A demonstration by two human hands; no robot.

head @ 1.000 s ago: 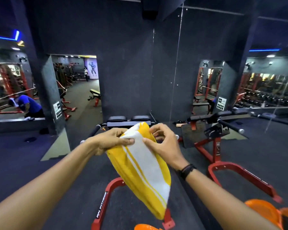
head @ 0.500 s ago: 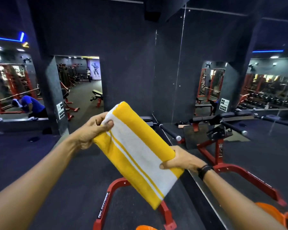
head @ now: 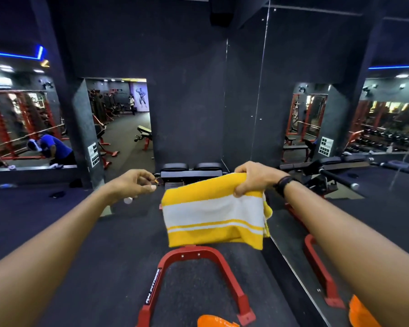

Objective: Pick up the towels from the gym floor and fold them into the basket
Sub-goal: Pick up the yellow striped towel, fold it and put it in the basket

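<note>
A yellow towel with a broad white band and thin white stripes (head: 213,215) hangs folded in the air in front of me. My right hand (head: 254,178) grips its upper right corner, fingers curled over the top edge. Left of the towel, my left hand (head: 134,182) hovers apart from it, its fingers loosely curled with finger and thumb close together, and I see nothing in them. An orange object (head: 216,321) shows at the bottom edge; I cannot tell whether it is the basket.
A red bench frame (head: 194,253) stands on the dark floor right below the towel, with black pads (head: 191,166) behind. A mirror wall runs along the right, reflecting my arm and another orange piece (head: 361,312). A person in blue (head: 54,148) bends at far left.
My left hand has let go of the towel and moved left. My right hand has risen to the towel's top edge, and the towel now hangs level instead of slanted.
</note>
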